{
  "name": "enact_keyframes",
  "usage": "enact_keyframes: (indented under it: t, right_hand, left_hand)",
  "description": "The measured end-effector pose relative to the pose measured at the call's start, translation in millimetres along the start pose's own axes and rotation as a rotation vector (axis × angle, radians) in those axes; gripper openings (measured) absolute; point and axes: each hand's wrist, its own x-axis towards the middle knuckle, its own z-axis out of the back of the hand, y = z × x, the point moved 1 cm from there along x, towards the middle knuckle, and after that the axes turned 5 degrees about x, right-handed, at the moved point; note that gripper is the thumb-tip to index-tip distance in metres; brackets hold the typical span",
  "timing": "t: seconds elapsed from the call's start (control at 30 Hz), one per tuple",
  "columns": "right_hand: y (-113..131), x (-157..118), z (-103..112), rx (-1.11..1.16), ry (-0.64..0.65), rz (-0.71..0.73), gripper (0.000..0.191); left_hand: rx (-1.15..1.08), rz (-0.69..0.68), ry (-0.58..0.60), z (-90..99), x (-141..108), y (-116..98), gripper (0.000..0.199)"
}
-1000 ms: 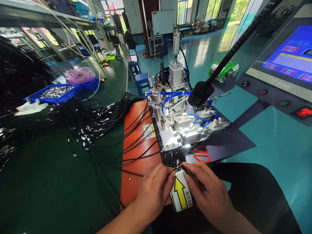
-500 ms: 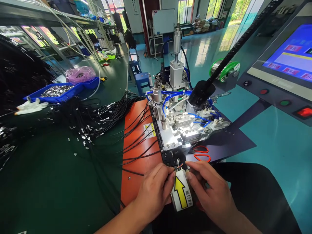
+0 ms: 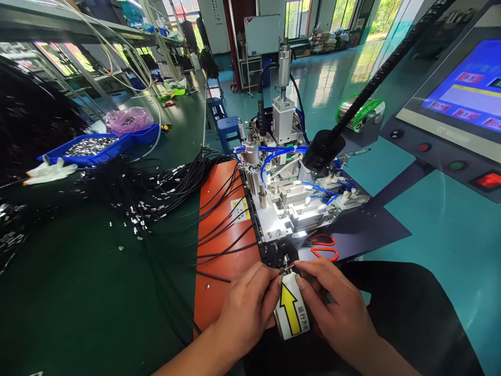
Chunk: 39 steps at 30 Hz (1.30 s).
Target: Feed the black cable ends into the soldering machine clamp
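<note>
My left hand pinches a thin black cable near its end, over the edge of the orange panel. From the cable's end stick out thin coloured wires. My right hand has its thumb and index finger drawn together at the tips of these wires; the exact grip is partly hidden. Just under both hands is a white block with a yellow arrow, at the near end of the machine's track. Several black cables lie across the orange panel, their ends at the track.
Beyond my hands stands a metal machine with blue air tubes, under a black flexible hose. Red-handled scissors lie to its right. Bundled cables, a blue tray and a white glove are left; a control screen is right.
My right hand has moved slightly left, and its fingertips have closed in on the coloured wires. The left hand has stayed in place with the cable.
</note>
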Motion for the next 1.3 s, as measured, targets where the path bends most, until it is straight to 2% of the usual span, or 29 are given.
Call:
enact_keyframes:
  t: [0.13, 0.33, 0.43, 0.6, 0.7, 0.83, 1.3]
  right_hand:
    - [-1.5, 0.0, 0.3, -0.066, -0.002, 0.053, 0.023]
    - [-9.3, -1.4, 0.6, -0.296, -0.038, 0.199, 0.021]
    - [-9.6, -1.3, 1.4, -0.318, -0.027, 0.214, 0.021]
    - [-1.5, 1.0, 1.1, -0.174, -0.033, 0.148, 0.019]
    - [2.9, 5.0, 0.7, -0.042, 0.01, 0.015, 0.01]
    - [5.2, 12.3, 1.5, 0.027, 0.084, -0.133, 0.016]
    - [6.4, 14.9, 1.6, 0.02, 0.102, -0.056, 0.013]
  left_hand:
    - [0.017, -0.009, 0.002, 0.6, 0.4, -0.3, 0.011]
    - [0.035, -0.026, 0.011, -0.5, 0.3, 0.7, 0.012]
    - [0.036, -0.01, 0.027, -1.5, -0.4, 2.1, 0.012]
    - [0.03, -0.018, 0.014, -2.4, -0.6, 3.0, 0.01]
    - [0.027, -0.018, 0.008, -2.6, -1.0, 2.6, 0.01]
    - [0.012, -0.024, 0.011, -1.7, -2.1, 1.9, 0.01]
    - [-0.044, -0.025, 0.007, -0.1, -0.1, 2.2, 0.008]
